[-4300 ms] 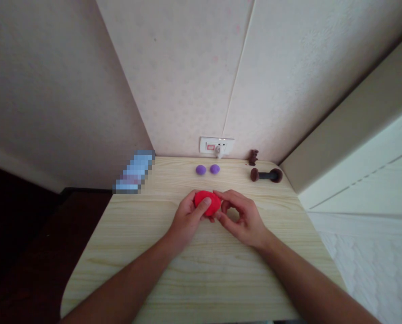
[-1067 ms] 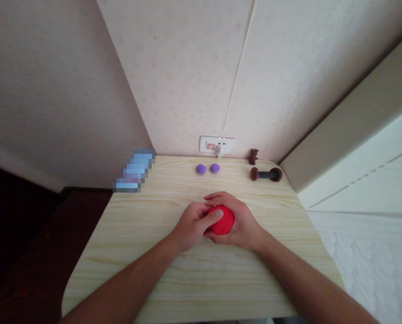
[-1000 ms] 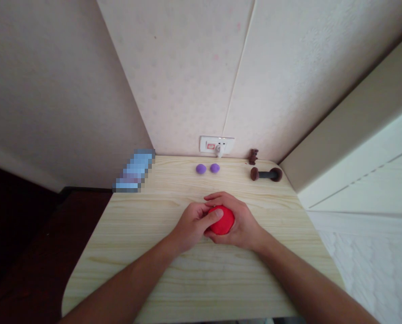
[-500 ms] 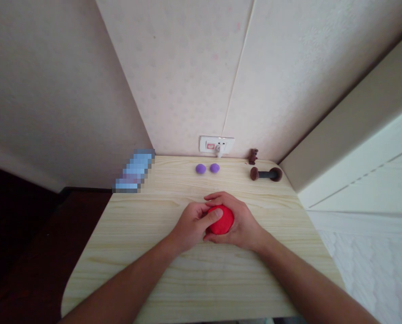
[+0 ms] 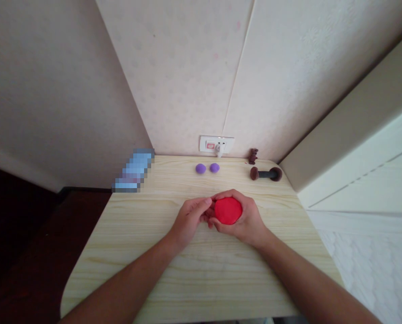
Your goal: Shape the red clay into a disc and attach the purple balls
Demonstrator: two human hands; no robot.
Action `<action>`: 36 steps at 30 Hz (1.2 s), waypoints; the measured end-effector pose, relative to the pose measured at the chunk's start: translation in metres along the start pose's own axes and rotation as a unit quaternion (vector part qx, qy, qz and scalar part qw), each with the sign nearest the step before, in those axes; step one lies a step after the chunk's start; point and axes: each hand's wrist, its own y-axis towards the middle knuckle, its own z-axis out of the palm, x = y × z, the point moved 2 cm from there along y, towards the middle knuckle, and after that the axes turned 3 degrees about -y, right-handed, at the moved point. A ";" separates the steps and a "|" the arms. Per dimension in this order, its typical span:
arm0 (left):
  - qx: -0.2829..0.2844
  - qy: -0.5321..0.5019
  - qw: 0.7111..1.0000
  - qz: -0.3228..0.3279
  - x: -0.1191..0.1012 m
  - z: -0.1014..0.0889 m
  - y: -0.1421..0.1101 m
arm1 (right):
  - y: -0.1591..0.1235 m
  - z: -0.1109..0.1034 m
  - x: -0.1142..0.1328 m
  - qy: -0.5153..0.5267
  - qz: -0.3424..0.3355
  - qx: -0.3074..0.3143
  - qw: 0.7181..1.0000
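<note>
Where the right hand (image 5: 250,221) curls, a red disc (image 5: 228,210) nestles.

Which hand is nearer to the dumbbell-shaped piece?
Right. The right hand, curled around the red disc, is in front of and slightly left of the dumbbell-shaped piece; the left hand is farther off to its left.

Within the grip, the red, flattened round lump (image 5: 228,210) of clay-like material is smooth and matt. Beneath it, the pale, round-cornered tabletop (image 5: 201,274) shows smooth wood grain. Beyond the grip, two small purple egg-shaped lumps (image 5: 201,168) look clay-like and matt; farther beyond, the white rectangular socket plate (image 5: 215,140) looks like glossy plastic.
</note>
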 end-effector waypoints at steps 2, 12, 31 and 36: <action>0.023 0.013 1.000 -0.003 0.000 0.001 -0.001 | 0.000 0.000 0.001 -0.002 0.001 -0.004 1.000; 0.069 0.110 0.991 -0.020 -0.013 0.008 -0.005 | 0.000 0.002 -0.004 0.016 -0.011 0.014 1.000; 0.060 0.156 0.986 0.010 -0.016 0.009 -0.008 | 0.002 0.004 -0.001 0.031 0.010 0.054 0.998; 0.043 0.156 0.987 0.012 -0.015 0.007 -0.007 | 0.002 0.003 -0.001 0.020 0.016 0.064 0.998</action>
